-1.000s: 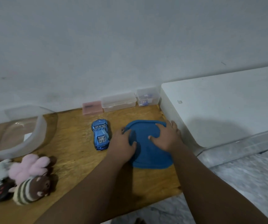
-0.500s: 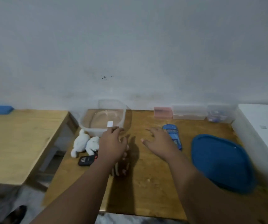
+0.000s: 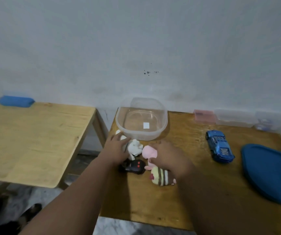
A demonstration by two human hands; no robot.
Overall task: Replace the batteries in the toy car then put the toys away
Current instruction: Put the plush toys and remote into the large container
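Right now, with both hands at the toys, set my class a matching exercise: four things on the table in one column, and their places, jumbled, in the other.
Things
1 toy car
2 clear tub
3 blue lid
4 striped plush

Places
a partly under the right hand
b at the right edge of the table
c closest to the wall
d alone, between tub and lid

Pairs: 1-d, 2-c, 3-b, 4-a

Pale wooden table (image 3: 34, 141): well left of my grip.
Blue block (image 3: 15, 101): on that table's far corner, against the wall (too blurred to name).
Wall (image 3: 136, 39): straight ahead, with dark specks (image 3: 149, 72) above my grip.
Marbled floor (image 3: 119, 228): below, towards me.
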